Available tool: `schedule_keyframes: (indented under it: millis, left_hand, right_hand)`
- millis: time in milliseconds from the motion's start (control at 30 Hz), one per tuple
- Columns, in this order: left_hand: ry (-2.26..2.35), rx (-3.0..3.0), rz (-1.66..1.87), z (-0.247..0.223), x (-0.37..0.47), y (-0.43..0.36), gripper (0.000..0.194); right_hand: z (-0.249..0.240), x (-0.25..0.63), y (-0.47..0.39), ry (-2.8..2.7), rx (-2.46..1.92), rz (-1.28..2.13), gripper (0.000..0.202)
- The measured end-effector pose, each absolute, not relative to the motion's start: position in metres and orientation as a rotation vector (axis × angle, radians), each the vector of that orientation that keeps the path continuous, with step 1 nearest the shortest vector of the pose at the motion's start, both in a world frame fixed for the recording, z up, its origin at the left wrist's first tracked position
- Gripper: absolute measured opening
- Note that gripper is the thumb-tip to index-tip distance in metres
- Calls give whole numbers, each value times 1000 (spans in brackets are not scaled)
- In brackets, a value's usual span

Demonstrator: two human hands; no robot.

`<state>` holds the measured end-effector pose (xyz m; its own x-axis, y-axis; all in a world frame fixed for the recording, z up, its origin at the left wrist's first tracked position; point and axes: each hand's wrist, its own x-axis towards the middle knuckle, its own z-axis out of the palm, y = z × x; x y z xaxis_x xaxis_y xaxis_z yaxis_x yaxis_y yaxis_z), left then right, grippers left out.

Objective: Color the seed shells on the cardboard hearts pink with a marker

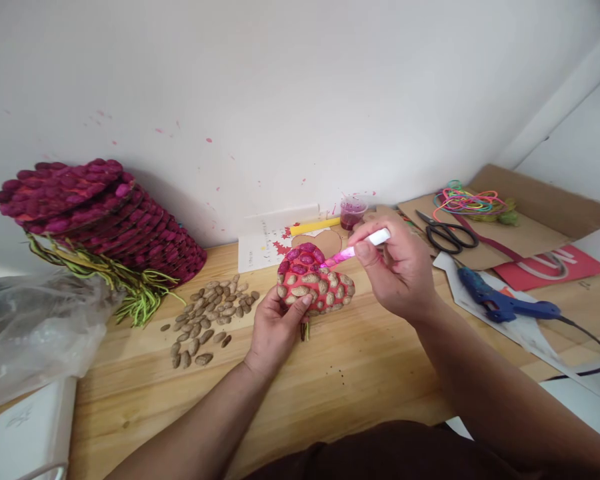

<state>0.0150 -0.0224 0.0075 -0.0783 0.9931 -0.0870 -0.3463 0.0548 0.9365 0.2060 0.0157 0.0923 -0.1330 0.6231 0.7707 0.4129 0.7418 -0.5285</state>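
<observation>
Relative to the peanut-covered heart (315, 279), the left hand (283, 327) grips its lower left edge, and the right hand (397, 267), at its right, holds a white-handled brush (365, 245) against its partly magenta top. Loose peanuts (213, 310) lie left of it; scissors (450, 235) lie well to its right.

On the wooden counter (360, 373), the magenta peanut-covered cylinder (147, 230) stands far left, behind the clear plastic bag (40, 327). Loose tan oval peanuts (207, 335) lie right of the bag. The clear round plastic cup (353, 215) stands far, right of the long yellow stick (315, 226). Black-handled metal scissors (439, 226) lie right on flat brown cardboard (535, 230).
</observation>
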Motion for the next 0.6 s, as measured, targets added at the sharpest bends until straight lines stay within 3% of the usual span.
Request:
schedule_keyframes:
  millis: [267,600]
  left_hand:
    - [1071,900,1389,8,14,-23,41]
    - [1076,903,1400,1,13,-22,41]
  right_hand:
    - [98,208,12,-1835,-848,57,11]
    - [97,205,12,-1835,-810,93,9]
